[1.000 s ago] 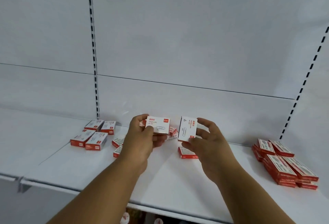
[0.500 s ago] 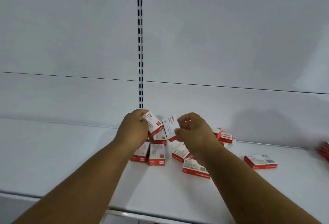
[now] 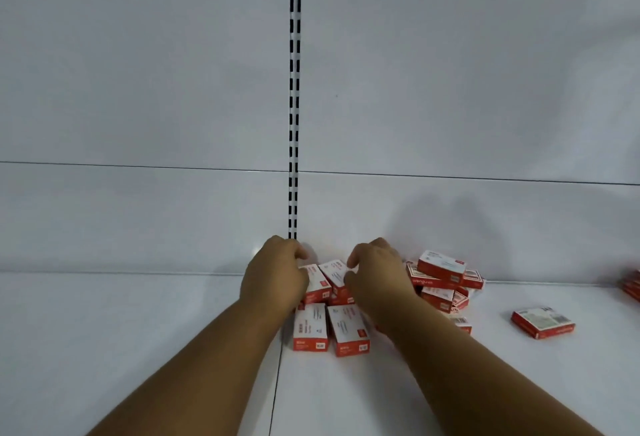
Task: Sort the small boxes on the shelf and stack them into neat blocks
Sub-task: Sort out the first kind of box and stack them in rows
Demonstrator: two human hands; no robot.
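Two boxes (image 3: 329, 328) lie flat side by side nearest the shelf's (image 3: 138, 349) front edge, the start of a block. Behind them, left hand (image 3: 277, 279) clamps one tilted box (image 3: 317, 285); right hand (image 3: 377, 279) pinches another (image 3: 336, 274), likely setting a second row. Loose heap (image 3: 443, 279) waits by the back edge, rightward. No containers seen.

Both forearms extended, left hand (image 3: 273, 276) and right hand (image 3: 377, 274) curled.
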